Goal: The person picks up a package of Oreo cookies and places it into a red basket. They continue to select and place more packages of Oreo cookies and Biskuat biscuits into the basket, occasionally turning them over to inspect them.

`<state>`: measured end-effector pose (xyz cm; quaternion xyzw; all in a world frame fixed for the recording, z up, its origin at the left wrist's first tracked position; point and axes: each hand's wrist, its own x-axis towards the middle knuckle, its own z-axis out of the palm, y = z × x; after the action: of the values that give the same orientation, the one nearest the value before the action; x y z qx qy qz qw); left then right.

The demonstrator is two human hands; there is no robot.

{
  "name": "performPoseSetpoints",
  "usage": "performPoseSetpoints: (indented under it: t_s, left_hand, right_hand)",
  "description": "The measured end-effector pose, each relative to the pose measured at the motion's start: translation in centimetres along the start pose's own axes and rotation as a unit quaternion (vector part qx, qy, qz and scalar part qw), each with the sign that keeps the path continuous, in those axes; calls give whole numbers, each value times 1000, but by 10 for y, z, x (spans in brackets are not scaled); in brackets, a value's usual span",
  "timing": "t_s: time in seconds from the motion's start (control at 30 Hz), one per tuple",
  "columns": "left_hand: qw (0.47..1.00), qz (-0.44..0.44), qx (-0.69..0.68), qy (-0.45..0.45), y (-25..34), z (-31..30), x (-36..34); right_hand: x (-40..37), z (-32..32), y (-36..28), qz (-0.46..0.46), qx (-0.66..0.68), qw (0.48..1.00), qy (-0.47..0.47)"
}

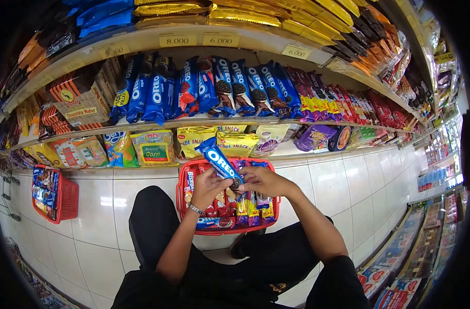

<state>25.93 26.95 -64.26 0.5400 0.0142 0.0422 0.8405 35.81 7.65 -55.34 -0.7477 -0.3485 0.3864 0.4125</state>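
Both hands hold one blue Oreo pack (221, 161) above a red basket (181, 191). My left hand (210, 186), with a watch at its wrist, is closed on the pack's left side. My right hand (260, 181) grips its lower end, fingers pinched together. The pack is tilted, its upper end toward the shelf. Under the hands, the basket holds several snack packs in red, purple and yellow, and another blue Oreo pack (208, 222) lies along its near edge.
Ahead, a shelf (193, 122) carries rows of Oreo packs (155, 95), wafers and snack bags. A second red basket (67, 198) with blue packs stands on the tiled floor at left. More shelves run along the right (399, 257).
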Motion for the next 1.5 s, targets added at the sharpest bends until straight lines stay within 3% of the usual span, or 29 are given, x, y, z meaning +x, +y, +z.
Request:
performPoseSetpoints:
  t_s: [0.07,0.2,0.33,0.4,0.47,0.5,0.57,0.7,0.83,0.93,1.27,1.5]
  left_hand:
    - [1000,3,23,-1,0,-8,2]
    - [998,17,8,52,-6,-27,6]
    - [986,-80,147,8,-31,-42,3]
    - [896,-148,414,-61,-43,-45,-3]
    - [875,-111,468,-60,-58,-45,-6]
    - [849,-73,521,-59,-64,-45,-4]
    - [851,-75,517,-56,-71,-48,-2]
    - [850,-50,523,-52,-70,-49,-3]
    - [859,-33,510,-33,-72,-47,-4]
    - [860,-19,510,-29,-70,-47,-5]
    - [878,-17,478,-19,-75,-51,0]
    - [884,-20,466,21,-81,-47,3]
  right_hand:
    - [-1,-7,-8,18,-19,999,-21]
    - [-5,-20,-20,-24,79,996,-19]
    - [-21,-61,-49,-81,142,983,79]
    - [-26,-76,-52,-108,141,964,200]
    - [-27,-86,-49,-127,179,918,331]
    - [-25,-92,-47,-128,180,917,333]
    - [-22,-100,-43,-125,180,850,479]
    - [-11,-103,-39,-101,93,796,589]
    - [-1,-105,-41,-101,83,784,606]
    - [14,-99,-51,-122,194,761,607]
    - [36,-86,-50,-187,107,763,609]
    - [31,-98,-33,-117,44,753,647]
